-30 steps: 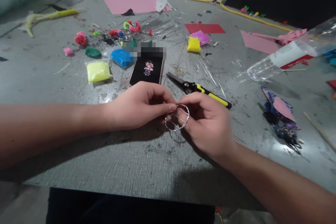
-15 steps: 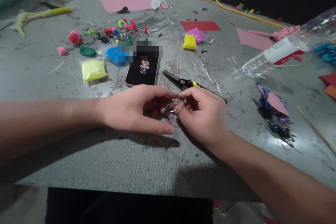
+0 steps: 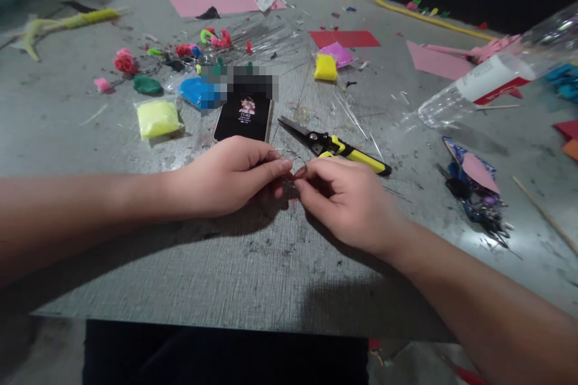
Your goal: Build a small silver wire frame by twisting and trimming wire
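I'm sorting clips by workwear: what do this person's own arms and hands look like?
The left hand and right hand wear no gloves. The left forearm and right forearm are bare, with no sleeve, watch or bracelet in view.

Phone (image 3: 244,123) before you showed 11:42; the smaller lines beneath were illegible. Lettering on the bottle label (image 3: 490,80) could not be made out.

Tabletop (image 3: 217,289): grey, streaked, spread before you (dark specks dot it).
Floor (image 3: 58,349): greyish, glimpsed below its near edge.
Glare (image 3: 474,245): white, on the surface at your right.
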Motion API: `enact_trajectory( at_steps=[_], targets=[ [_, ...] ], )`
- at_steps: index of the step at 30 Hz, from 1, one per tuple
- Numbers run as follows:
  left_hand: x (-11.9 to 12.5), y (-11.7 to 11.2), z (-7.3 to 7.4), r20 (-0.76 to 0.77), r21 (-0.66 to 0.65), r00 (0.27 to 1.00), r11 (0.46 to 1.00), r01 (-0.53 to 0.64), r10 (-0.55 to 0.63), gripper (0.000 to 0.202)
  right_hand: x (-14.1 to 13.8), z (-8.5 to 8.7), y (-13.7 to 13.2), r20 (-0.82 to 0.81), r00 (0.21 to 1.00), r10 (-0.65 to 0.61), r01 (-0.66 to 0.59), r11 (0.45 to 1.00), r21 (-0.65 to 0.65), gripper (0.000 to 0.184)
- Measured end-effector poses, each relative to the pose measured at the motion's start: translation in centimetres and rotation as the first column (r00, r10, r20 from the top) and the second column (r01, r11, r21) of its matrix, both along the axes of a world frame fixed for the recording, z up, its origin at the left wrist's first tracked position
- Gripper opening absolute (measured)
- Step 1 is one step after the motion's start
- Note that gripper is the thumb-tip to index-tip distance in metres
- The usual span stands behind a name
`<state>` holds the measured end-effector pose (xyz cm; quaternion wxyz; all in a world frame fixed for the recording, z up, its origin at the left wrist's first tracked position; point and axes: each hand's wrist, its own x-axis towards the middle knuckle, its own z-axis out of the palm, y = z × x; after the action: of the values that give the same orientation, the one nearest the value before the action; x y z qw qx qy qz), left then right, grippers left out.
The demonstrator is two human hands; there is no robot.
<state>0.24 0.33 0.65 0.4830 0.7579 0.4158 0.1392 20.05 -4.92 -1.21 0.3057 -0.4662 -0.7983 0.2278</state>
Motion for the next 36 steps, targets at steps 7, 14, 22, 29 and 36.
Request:
enact_trajectory(
  at_steps=[7,14,22,29,36],
  targets=[
    [0.1,0.7,-0.1,0.285,-0.351,0.951,0.936,-0.011,0.118,0.036,0.1,0.1,0.3,-0.432,0.894,-0.118,-0.114,0.873,-0.474,0.015],
    [0.2,0.7,-0.6,0.399,-0.407,0.905,0.913,0.034,0.145,0.013,-0.6,-0.2,0.1,-0.514,0.807,-0.291,0.007,0.875,-0.484,0.008],
    [-0.2,0.0,-0.4,0.232,-0.089,0.972,0.996,-0.007,0.027,0.018,-0.9,0.3,0.1,-0.484,0.832,-0.270,-0.003,0.871,-0.491,0.020],
    [-0.4,0.5,-0.6,0.224,-0.070,0.974,0.998,-0.004,0.020,0.016,-0.6,-0.2,0.2,-0.443,0.869,-0.219,0.006,0.901,-0.434,0.021],
    [-0.3,0.0,-0.5,0.242,-0.193,0.963,0.978,-0.072,0.119,0.015,2.4,0.2,1.4,0.183,0.950,-0.251,0.198,0.944,0.265,0.035]
  ],
)
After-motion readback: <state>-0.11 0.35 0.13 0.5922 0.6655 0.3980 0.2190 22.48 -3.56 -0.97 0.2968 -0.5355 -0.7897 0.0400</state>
